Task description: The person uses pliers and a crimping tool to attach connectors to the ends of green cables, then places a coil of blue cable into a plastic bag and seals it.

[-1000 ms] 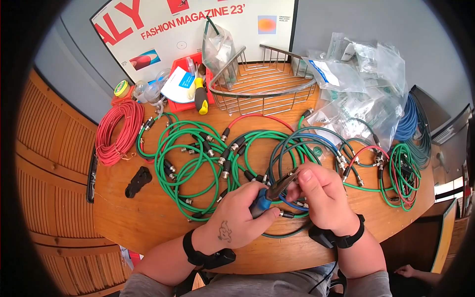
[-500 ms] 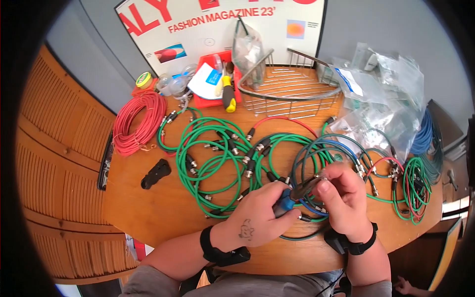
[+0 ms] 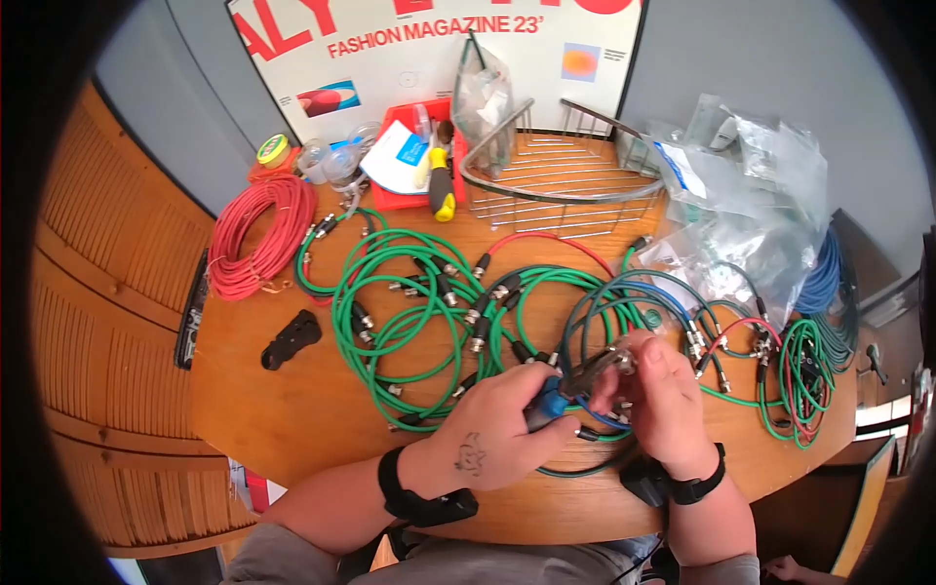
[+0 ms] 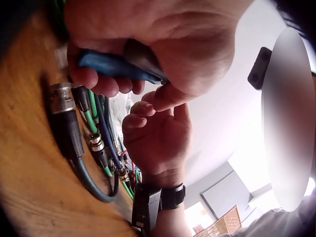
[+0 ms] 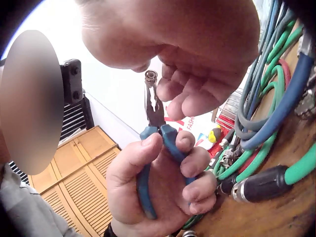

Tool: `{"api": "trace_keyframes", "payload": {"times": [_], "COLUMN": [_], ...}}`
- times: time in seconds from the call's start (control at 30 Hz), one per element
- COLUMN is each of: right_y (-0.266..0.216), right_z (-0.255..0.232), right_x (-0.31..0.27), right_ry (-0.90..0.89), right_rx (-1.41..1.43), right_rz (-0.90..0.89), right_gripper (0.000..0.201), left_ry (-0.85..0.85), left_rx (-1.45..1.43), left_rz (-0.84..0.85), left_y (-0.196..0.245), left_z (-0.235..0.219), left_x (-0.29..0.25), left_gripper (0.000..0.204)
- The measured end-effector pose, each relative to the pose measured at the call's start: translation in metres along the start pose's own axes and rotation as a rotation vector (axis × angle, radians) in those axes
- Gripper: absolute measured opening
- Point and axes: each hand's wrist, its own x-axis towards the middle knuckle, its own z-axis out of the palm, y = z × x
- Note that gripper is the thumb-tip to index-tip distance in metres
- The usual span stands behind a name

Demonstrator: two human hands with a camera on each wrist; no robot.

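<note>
Pliers (image 5: 156, 120) with blue handles are held above the desk (image 3: 234, 390), our left grip (image 3: 487, 424) wrapped round the handles with fingers curled. Their jaws stand slightly parted, a small metal connector (image 5: 151, 76) at the tips. Our right grip (image 3: 671, 405) is just beside that connector, fingers loosely bent and not closed round it; whether they touch it, we cannot tell. Beyond, we see green cables (image 5: 301, 168) coiled on the desk

two hands (image 3: 497, 429) (image 3: 668, 405) — one pair pliers (image 5: 157, 118) — one basket (image 3: 561, 201)
</note>
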Motion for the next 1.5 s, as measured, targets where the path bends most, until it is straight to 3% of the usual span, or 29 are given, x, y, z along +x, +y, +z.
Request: {"api": "trace_keyframes", "payload": {"times": [0.03,0.27,0.4,0.47,0.57,0.67,0.83,1.07,1.13,1.2,1.23,1.27,1.3,1.37,1.4,1.47,1.5], "right_y": [0.0,-0.005,-0.006,-0.005,-0.003,-0.006,-0.005,-0.004,-0.006,-0.007,-0.007,-0.007,-0.006,-0.003,-0.004,-0.008,-0.013], "right_z": [-0.004,0.004,-0.002,-0.005,-0.01,-0.003,0.002,-0.006,-0.01,-0.007,-0.004,-0.001,0.003,0.009,0.006,-0.001,0.003], "right_x": [0.001,0.001,0.001,0.001,0.004,0.003,0.0,0.003,0.003,0.004,0.003,0.003,0.004,0.004,0.005,0.005,0.004], "right_ry": [-0.052,-0.006,-0.026,-0.089,-0.16,-0.074,-0.016,-0.079,-0.202,-0.18,-0.158,-0.151,-0.072,0.089,0.106,0.06,0.095], "right_rx": [0.028,-0.118,-0.302,-0.058,0.09,-0.034,-0.072,-0.108,0.173,0.195,0.217,0.222,0.035,-0.18,-0.171,-0.582,-0.551], "right_rz": [-0.02,-0.171,-0.181,0.039,0.155,0.091,-0.029,-0.034,0.169,0.161,0.158,0.148,0.048,-0.082,-0.094,-0.373,-0.366], "right_gripper": [0.03,0.01,0.019,0.036,0.045,0.045,0.013,0.032,0.041,0.04,0.039,0.039,0.037,0.03,0.03,0.028,0.026], "left_ry": [-0.006,-0.009,0.008,-0.014,-0.01,-0.068,-0.058,-0.055,-0.051,-0.187,-0.192,-0.22,-0.25,-0.278,-0.297,-0.344,-0.354], "left_rx": [-0.066,-0.096,-0.086,-0.04,-0.046,-0.05,-0.045,-0.028,-0.04,-0.194,-0.188,-0.278,-0.366,-0.454,-0.554,-0.574,-0.649], "left_rz": [-0.001,0.011,0.042,-0.004,0.014,-0.071,-0.056,-0.021,-0.005,-0.176,-0.173,-0.242,-0.31,-0.319,-0.334,-0.362,-0.362], "left_y": [-0.001,-0.003,-0.003,0.0,-0.003,0.006,0.005,0.003,0.002,0.004,0.004,0.005,0.005,0.003,0.002,-0.002,-0.004], "left_z": [0.0,0.001,0.003,0.002,0.003,-0.003,-0.003,-0.001,-0.001,-0.004,-0.004,-0.005,-0.006,-0.004,-0.003,-0.002,-0.001], "left_x": [0.0,0.001,0.001,0.001,0.001,0.001,0.001,0.001,0.001,0.002,0.003,0.004,0.005,0.006,0.006,0.005,0.004], "left_gripper": [0.035,0.036,0.036,0.036,0.036,0.036,0.036,0.037,0.037,0.036,0.036,0.034,0.032,0.027,0.021,0.025,0.03]}}
